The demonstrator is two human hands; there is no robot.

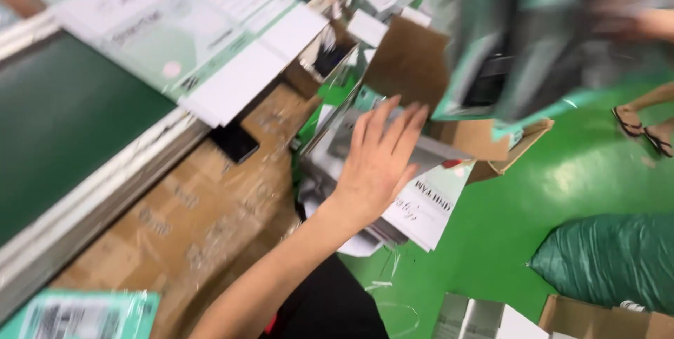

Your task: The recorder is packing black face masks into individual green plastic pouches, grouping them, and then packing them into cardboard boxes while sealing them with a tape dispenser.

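Observation:
My left hand [379, 160] reaches forward with its fingers spread, palm down on a leaning stack of flat white printed cartons [428, 202]. It holds nothing. The stack rests against brown cardboard boxes [411, 58] beside the table. A large green and white carton [523, 37] sweeps across the upper right, heavily blurred. A patch of skin [653, 24] shows at its right edge; I cannot tell if it is my right hand.
A green conveyor belt [56, 128] with a metal rim runs at left, with a flat white and green carton [196, 30] on it. Brown cardboard [203, 212] covers the table edge, near a black phone [235, 144]. Another person's sandalled feet [642, 128] and a green sack [611, 258] are on the green floor.

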